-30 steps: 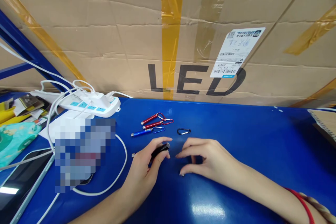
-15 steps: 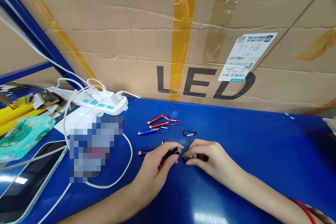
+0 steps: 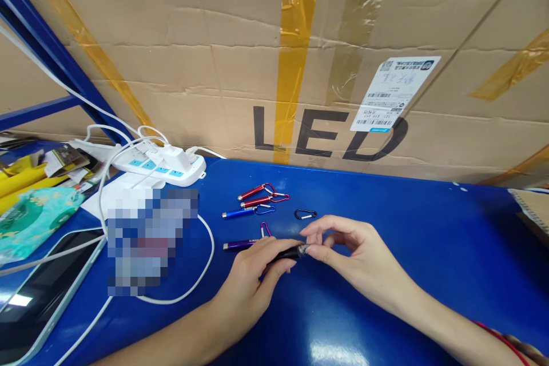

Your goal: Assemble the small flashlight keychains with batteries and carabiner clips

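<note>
we have our left hand (image 3: 253, 274) clamped on a black tube (image 3: 286, 254), thumb on the near side and fingers over the far side, so that only its right-hand part shows between them. the tube is above the middle of the blue table (image 3: 412, 251), pointing right, with a silvery tip (image 3: 302, 250) at its end. our right hand (image 3: 360, 246) meets it there: the thumb is at the tip and the forefinger curls just above, but we can't make out whether the fingertips are pinched on it or only resting against it. just beyond the right hand's fingers a black clip (image 3: 306, 214) lies loose on the table. left of it are a blue tube (image 3: 238, 213) with a blue clip (image 3: 265, 209) and, just behind, two red tubes (image 3: 251, 192) with red clips (image 3: 281, 197), all pointing roughly the same way. nearer to us a purple tube (image 3: 238, 245) lies right beside the left hand, which hides part of it; a purple clip (image 3: 266, 229) shows above the knuckles. further left we see a white power strip (image 3: 193, 168) with plugs and cables, a phone (image 3: 51, 291) lying flat and a green pack (image 3: 40, 220). a taped box (image 3: 206, 86) stands along the back, bearing big black letters and a white label (image 3: 394, 94).
</note>
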Motion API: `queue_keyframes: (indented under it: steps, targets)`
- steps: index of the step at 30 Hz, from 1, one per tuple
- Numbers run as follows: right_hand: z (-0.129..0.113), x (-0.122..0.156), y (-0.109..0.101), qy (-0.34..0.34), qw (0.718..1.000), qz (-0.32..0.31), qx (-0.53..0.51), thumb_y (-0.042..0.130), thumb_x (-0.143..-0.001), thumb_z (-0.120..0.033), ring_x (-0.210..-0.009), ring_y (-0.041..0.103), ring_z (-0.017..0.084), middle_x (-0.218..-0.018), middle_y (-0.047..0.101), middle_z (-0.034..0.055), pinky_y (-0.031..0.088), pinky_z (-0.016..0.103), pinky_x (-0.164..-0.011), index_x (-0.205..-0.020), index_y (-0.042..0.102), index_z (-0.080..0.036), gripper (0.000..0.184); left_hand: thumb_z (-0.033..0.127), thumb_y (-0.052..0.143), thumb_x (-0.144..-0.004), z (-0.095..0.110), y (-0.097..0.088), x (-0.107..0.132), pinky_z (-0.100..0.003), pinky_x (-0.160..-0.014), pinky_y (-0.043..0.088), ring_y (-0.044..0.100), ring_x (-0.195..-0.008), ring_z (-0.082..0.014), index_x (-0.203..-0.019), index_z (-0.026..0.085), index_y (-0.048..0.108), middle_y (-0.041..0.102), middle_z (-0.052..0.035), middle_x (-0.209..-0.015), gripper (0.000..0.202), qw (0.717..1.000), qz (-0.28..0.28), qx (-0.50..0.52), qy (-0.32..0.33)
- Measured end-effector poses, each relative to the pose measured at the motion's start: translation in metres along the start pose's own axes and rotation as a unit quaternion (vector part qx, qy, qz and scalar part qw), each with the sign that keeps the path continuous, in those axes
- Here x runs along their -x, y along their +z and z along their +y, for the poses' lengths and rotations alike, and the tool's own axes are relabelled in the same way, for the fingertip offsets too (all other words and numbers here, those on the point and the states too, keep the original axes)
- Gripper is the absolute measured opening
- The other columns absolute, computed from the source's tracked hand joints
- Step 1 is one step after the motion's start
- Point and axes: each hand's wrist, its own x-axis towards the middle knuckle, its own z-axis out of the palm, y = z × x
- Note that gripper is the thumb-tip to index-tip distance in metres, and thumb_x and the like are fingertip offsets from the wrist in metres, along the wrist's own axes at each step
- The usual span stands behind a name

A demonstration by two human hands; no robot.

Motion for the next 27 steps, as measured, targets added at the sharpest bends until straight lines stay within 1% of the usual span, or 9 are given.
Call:
queue_keyframes:
  steps: [4,8,12,15,17,19,21,24,27]
  targets:
    - [-0.004,0.002,0.001,0.027,1.0,-0.012,-0.007,0.069,-0.068,-0.025,-0.056,0.052,0.008,-0.065,0.06,-0.0008,0.042,0.019,-0.05,-0.077,0.068,-0.018,0.012,0.022,0.044,-0.092,0.0,0.001,0.003,-0.022,-0.067,0.048,0.057,-0.066,-0.0126,-0.106,0.02,0.064,0.065,-0.0017,-0.072,0.024,0.999,0.018,-0.014,0.036]
    - [-0.009,0.002,-0.004,0.099,0.994,-0.047,-0.027,0.072,-0.063,-0.027,-0.058,0.055,0.01,-0.063,0.061,-0.0011,0.04,0.019,-0.048,-0.081,0.065,-0.017,0.022,0.022,0.043,-0.093,-0.003,0.002,0.007,-0.021,-0.063,0.047,0.055,-0.066,-0.0124,-0.111,0.018,0.061,0.063,-0.0034,-0.075,0.026,0.993,0.025,-0.051,0.106]
    - [-0.006,0.003,-0.005,0.162,0.979,-0.079,-0.091,0.08,-0.053,-0.028,-0.053,0.054,0.009,-0.058,0.06,-0.0038,0.041,0.019,-0.049,-0.083,0.059,-0.016,0.038,0.018,0.042,-0.093,-0.006,0.005,0.011,-0.023,-0.064,0.048,0.055,-0.068,-0.0134,-0.117,0.016,0.057,0.064,-0.0053,-0.078,0.028,0.986,0.021,-0.081,0.146]
    - [0.0,0.007,-0.001,0.196,0.965,-0.084,-0.154,0.083,-0.048,-0.025,-0.049,0.05,0.007,-0.054,0.057,-0.0063,0.041,0.017,-0.047,-0.08,0.054,-0.016,0.044,0.012,0.041,-0.092,-0.007,0.007,0.012,-0.024,-0.065,0.048,0.055,-0.068,-0.0135,-0.12,0.014,0.054,0.064,-0.0061,-0.078,0.031,0.979,0.021,-0.099,0.178]
    - [0.003,0.008,0.003,0.221,0.954,-0.083,-0.187,0.084,-0.047,-0.026,-0.05,0.051,0.007,-0.053,0.056,-0.0068,0.042,0.017,-0.047,-0.081,0.054,-0.016,0.047,0.009,0.041,-0.091,-0.005,0.006,0.011,-0.024,-0.064,0.048,0.055,-0.067,-0.0136,-0.117,0.014,0.056,0.064,-0.0058,-0.076,0.031,0.979,0.024,-0.1,0.176]
    - [0.005,0.007,0.005,0.225,0.952,-0.074,-0.196,0.084,-0.047,-0.028,-0.052,0.052,0.008,-0.053,0.057,-0.0062,0.044,0.017,-0.047,-0.084,0.055,-0.016,0.049,0.009,0.044,-0.089,-0.001,0.005,0.009,-0.023,-0.064,0.048,0.056,-0.065,-0.0133,-0.11,0.016,0.061,0.065,-0.0045,-0.075,0.029,0.986,0.032,-0.082,0.138]
    - [0.007,0.005,0.005,0.185,0.967,-0.056,-0.163,0.083,-0.05,-0.031,-0.05,0.053,0.008,-0.055,0.059,-0.0046,0.044,0.017,-0.045,-0.084,0.058,-0.015,0.045,0.009,0.047,-0.087,0.004,0.003,0.005,-0.022,-0.064,0.048,0.058,-0.065,-0.0125,-0.102,0.018,0.065,0.066,-0.0028,-0.075,0.026,0.995,0.034,-0.05,0.074]
    - [0.008,0.004,0.0,0.036,0.998,-0.027,-0.045,0.079,-0.06,-0.033,-0.052,0.055,0.008,-0.064,0.063,0.0,0.043,0.017,-0.045,-0.072,0.066,-0.016,0.025,0.012,0.05,-0.085,0.008,0.001,0.001,-0.019,-0.061,0.047,0.06,-0.064,-0.0117,-0.094,0.019,0.068,0.067,-0.0012,-0.072,0.021,1.0,0.017,-0.002,-0.013]
    - [0.007,0.005,-0.008,-0.146,0.986,-0.037,0.073,0.072,-0.072,-0.026,-0.064,0.06,0.01,-0.073,0.066,0.0021,0.048,0.019,-0.054,-0.072,0.071,-0.018,0.007,0.015,0.049,-0.084,0.008,0.001,0.001,-0.018,-0.06,0.047,0.059,-0.064,-0.0114,-0.093,0.018,0.068,0.066,-0.001,-0.071,0.021,0.997,-0.004,0.048,-0.059]
